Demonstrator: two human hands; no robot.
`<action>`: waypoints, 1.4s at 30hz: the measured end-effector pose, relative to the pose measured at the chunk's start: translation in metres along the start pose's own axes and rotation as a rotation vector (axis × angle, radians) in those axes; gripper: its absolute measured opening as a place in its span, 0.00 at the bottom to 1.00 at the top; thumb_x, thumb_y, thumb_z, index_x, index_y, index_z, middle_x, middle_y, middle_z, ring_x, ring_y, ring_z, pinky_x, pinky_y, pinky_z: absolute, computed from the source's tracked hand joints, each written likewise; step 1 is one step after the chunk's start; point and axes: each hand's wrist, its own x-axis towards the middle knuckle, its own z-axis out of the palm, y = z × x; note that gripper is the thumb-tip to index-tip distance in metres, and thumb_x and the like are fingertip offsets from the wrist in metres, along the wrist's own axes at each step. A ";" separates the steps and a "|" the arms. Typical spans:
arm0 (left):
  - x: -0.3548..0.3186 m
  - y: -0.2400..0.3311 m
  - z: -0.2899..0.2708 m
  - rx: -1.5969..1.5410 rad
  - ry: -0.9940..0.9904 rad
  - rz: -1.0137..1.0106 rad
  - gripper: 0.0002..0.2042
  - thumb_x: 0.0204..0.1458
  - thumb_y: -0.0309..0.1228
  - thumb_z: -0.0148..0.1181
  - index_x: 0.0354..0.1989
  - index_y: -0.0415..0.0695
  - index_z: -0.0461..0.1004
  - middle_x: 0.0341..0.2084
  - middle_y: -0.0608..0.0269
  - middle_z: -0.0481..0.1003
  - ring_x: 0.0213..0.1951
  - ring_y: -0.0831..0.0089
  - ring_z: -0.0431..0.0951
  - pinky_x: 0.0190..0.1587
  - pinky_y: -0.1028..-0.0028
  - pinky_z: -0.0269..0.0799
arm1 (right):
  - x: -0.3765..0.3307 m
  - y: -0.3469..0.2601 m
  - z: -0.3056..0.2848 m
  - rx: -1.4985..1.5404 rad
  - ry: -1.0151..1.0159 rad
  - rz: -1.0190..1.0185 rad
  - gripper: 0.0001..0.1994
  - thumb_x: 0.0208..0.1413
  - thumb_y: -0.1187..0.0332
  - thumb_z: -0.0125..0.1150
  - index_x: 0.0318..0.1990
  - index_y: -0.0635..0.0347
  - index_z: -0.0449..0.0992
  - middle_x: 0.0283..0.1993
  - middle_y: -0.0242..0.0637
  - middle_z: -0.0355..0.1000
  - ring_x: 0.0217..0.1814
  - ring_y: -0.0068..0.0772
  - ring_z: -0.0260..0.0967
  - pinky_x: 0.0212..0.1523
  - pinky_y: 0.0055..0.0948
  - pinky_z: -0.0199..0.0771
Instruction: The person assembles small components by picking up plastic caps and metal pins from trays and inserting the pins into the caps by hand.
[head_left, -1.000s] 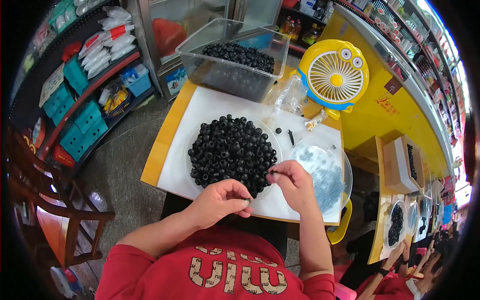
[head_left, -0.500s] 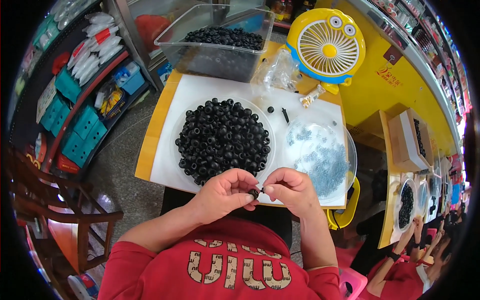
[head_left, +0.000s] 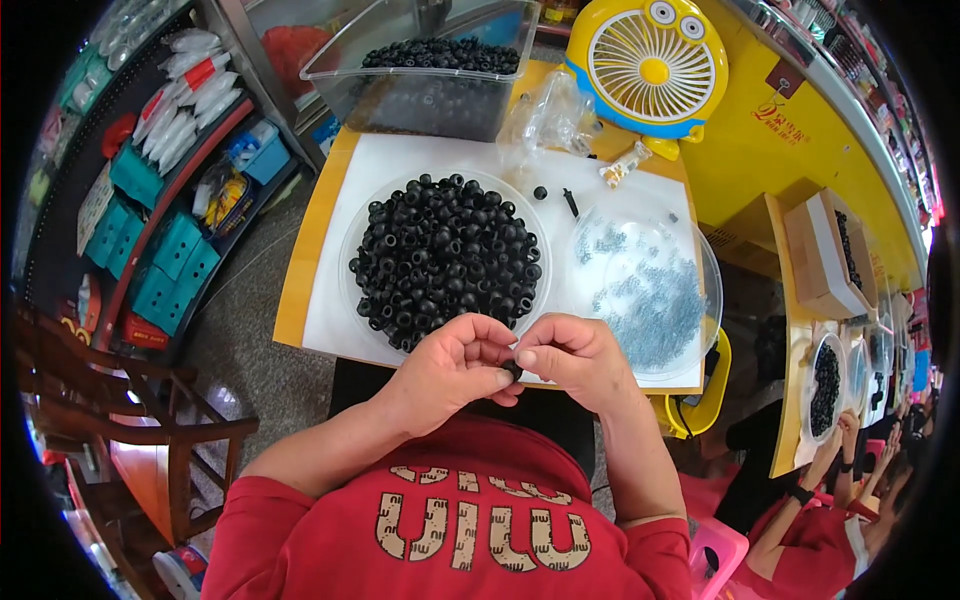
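Between the fingertips of my left hand (head_left: 450,365) is a small round black piece with a hole (head_left: 513,370), partly covered by the fingers. My right hand (head_left: 578,362) is pinched against it from the right; whatever its fingertips hold is hidden. Both hands are just over the near edge of a white sheet (head_left: 345,190). Beyond my left hand, a round clear tray (head_left: 350,310) bears a heap of hollow black round pieces (head_left: 440,255). Another clear round tray (head_left: 708,300), beyond my right hand, holds many tiny bluish clear pieces (head_left: 655,315).
A clear bin (head_left: 420,115) of black pieces stands at the back, beside crumpled plastic bags (head_left: 555,115) and a yellow fan (head_left: 650,70). A dark slim tool (head_left: 571,203) lies between the trays. Right, a person (head_left: 810,535) works at another table; a chair (head_left: 165,440) stands left.
My right fingertips have closed in on the black piece; the small dark bit they pinched beside it no longer shows. The view has shifted slightly.
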 end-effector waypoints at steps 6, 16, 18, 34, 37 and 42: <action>-0.002 0.002 0.003 -0.025 0.036 0.011 0.13 0.46 0.19 0.49 0.40 0.38 0.60 0.35 0.57 0.67 0.35 0.72 0.72 0.37 0.75 0.72 | 0.001 0.012 0.004 0.037 0.048 -0.082 0.03 0.45 0.74 0.57 0.26 0.64 0.72 0.26 0.29 0.68 0.30 0.17 0.63 0.31 0.16 0.63; 0.000 0.001 0.007 -0.212 0.141 0.056 0.12 0.46 0.19 0.50 0.39 0.39 0.60 0.33 0.59 0.69 0.34 0.74 0.72 0.38 0.76 0.71 | -0.009 0.009 0.017 -0.757 0.235 -0.554 0.19 0.32 0.69 0.65 0.37 0.61 0.69 0.30 0.37 0.66 0.30 0.35 0.64 0.30 0.28 0.65; 0.001 0.001 0.011 -0.193 0.149 0.052 0.12 0.46 0.19 0.51 0.39 0.39 0.60 0.33 0.59 0.69 0.34 0.75 0.72 0.38 0.77 0.71 | -0.006 0.019 0.016 -0.991 0.327 -0.788 0.24 0.27 0.73 0.65 0.40 0.59 0.68 0.30 0.34 0.67 0.28 0.32 0.64 0.28 0.27 0.66; -0.013 0.005 0.021 -0.009 0.047 -0.140 0.07 0.49 0.27 0.52 0.32 0.34 0.70 0.27 0.60 0.72 0.29 0.77 0.73 0.35 0.80 0.71 | -0.019 0.003 0.013 -0.961 0.284 -0.933 0.18 0.26 0.72 0.62 0.32 0.65 0.69 0.25 0.35 0.65 0.24 0.34 0.61 0.26 0.28 0.62; -0.013 0.006 0.023 -0.098 0.048 -0.121 0.07 0.48 0.26 0.52 0.32 0.34 0.69 0.27 0.60 0.72 0.29 0.77 0.73 0.34 0.79 0.71 | -0.017 0.000 0.016 -0.933 0.331 -0.948 0.16 0.25 0.74 0.63 0.29 0.64 0.70 0.22 0.35 0.65 0.21 0.33 0.61 0.20 0.25 0.61; -0.015 0.003 0.019 -0.124 0.056 -0.132 0.07 0.48 0.25 0.51 0.32 0.33 0.69 0.27 0.59 0.72 0.30 0.77 0.73 0.35 0.79 0.72 | -0.017 0.002 0.020 -0.944 0.306 -0.916 0.16 0.25 0.74 0.64 0.29 0.64 0.70 0.22 0.34 0.64 0.20 0.32 0.61 0.20 0.25 0.61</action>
